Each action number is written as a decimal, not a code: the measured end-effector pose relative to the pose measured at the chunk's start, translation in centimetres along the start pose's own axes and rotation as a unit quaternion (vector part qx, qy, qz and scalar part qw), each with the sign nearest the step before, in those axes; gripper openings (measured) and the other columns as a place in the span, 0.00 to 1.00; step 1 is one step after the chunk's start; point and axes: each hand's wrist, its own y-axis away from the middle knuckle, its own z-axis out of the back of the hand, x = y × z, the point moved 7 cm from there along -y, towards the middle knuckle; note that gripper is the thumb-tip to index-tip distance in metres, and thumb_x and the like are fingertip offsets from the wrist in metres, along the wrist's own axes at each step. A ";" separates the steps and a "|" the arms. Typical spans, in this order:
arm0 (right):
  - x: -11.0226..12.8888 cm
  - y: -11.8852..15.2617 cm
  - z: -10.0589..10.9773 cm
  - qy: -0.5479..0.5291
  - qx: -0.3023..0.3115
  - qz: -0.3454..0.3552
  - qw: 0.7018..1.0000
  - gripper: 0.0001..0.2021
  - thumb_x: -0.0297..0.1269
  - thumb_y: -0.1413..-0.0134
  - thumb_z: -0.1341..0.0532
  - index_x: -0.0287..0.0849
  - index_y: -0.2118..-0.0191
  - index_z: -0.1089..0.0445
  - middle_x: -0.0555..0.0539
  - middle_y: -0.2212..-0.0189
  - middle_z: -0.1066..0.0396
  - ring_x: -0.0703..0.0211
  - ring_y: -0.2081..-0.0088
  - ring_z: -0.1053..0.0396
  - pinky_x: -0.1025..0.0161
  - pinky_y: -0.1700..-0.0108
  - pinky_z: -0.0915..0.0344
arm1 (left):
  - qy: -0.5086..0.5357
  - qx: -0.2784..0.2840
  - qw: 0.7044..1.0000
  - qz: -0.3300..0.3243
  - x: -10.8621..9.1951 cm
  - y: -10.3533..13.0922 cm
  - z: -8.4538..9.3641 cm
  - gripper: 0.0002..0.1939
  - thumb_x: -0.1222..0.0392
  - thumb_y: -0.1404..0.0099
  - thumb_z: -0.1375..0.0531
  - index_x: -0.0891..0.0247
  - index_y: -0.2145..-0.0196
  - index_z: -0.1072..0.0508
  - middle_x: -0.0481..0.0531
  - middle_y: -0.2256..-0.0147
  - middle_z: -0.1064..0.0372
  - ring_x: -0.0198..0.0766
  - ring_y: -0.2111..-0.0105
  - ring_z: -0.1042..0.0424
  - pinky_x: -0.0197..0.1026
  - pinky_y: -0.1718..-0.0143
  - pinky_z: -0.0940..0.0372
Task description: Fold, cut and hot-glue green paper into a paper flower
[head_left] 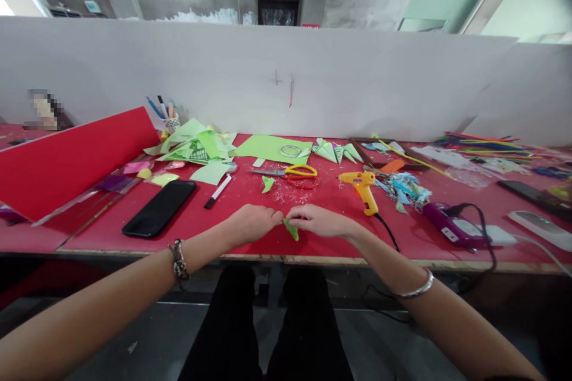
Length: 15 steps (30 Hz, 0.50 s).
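A small folded piece of green paper (291, 230) is pinched between my two hands, low over the front of the red table. My left hand (254, 224) closes on its upper left side, and my right hand (318, 221) grips it from the right. Fingers hide part of the paper. Just beyond my hands lies another green paper scrap (267, 184). Behind it are yellow-handled scissors (300, 171), pointing left. A yellow hot glue gun (364, 189) rests to the right, and a white marker with a black cap (218, 191) lies to the left.
A black phone (159, 208) lies left, near a standing red board (80, 161). Green paper sheets (196, 146) are heaped at the back, with green paper cones (335, 150) right of them. A purple power strip (453, 226) and cables occupy the right side.
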 end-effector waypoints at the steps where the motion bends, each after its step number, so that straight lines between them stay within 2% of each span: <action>1: 0.2 0.0 0.0 0.018 -0.002 0.006 1.000 0.12 0.35 0.44 0.51 0.36 0.71 0.34 0.48 0.73 0.34 0.66 0.70 0.38 0.68 0.66 0.41 | 0.017 0.015 1.000 0.011 0.1 -0.1 -0.1 0.08 0.65 0.37 0.54 0.66 0.66 0.37 0.52 0.77 0.34 0.36 0.78 0.33 0.34 0.80 0.44; 5: 1.1 -0.2 -0.3 0.170 -0.023 0.036 0.985 0.12 0.34 0.43 0.51 0.35 0.69 0.33 0.46 0.72 0.35 0.65 0.70 0.38 0.68 0.66 0.42 | 0.119 0.040 0.990 0.066 0.9 -0.1 -0.1 0.12 0.61 0.36 0.56 0.65 0.67 0.35 0.52 0.76 0.33 0.36 0.78 0.33 0.34 0.79 0.45; 7: 1.4 -0.3 -0.7 0.276 -0.037 0.036 0.960 0.12 0.33 0.43 0.52 0.35 0.67 0.33 0.44 0.70 0.34 0.62 0.67 0.37 0.66 0.64 0.41 | 0.204 0.029 0.976 0.068 1.1 -0.1 0.0 0.14 0.60 0.36 0.57 0.66 0.71 0.34 0.52 0.76 0.34 0.34 0.77 0.34 0.34 0.78 0.45; 9: 1.5 -0.3 -1.1 0.369 -0.045 0.027 0.928 0.10 0.30 0.44 0.51 0.34 0.65 0.33 0.41 0.68 0.34 0.59 0.64 0.37 0.64 0.64 0.41 | 0.306 0.024 0.949 0.069 1.3 -0.1 0.0 0.16 0.59 0.36 0.57 0.66 0.76 0.36 0.49 0.78 0.36 0.31 0.78 0.38 0.33 0.77 0.45; 11: 1.7 -0.3 -1.4 0.431 -0.048 0.021 0.901 0.10 0.26 0.45 0.51 0.33 0.64 0.33 0.39 0.67 0.34 0.56 0.62 0.37 0.63 0.66 0.40 | 0.420 0.050 0.902 0.083 1.4 0.0 -0.4 0.17 0.57 0.37 0.57 0.65 0.79 0.40 0.46 0.81 0.42 0.29 0.80 0.43 0.32 0.78 0.47; 15: 2.7 -0.2 -1.4 0.480 -0.068 0.034 0.874 0.11 0.25 0.45 0.53 0.35 0.63 0.34 0.39 0.67 0.33 0.54 0.62 0.36 0.64 0.69 0.41 | 0.615 0.162 0.761 0.128 1.0 0.9 -1.9 0.18 0.50 0.37 0.59 0.63 0.78 0.44 0.41 0.84 0.57 0.26 0.85 0.55 0.31 0.84 0.54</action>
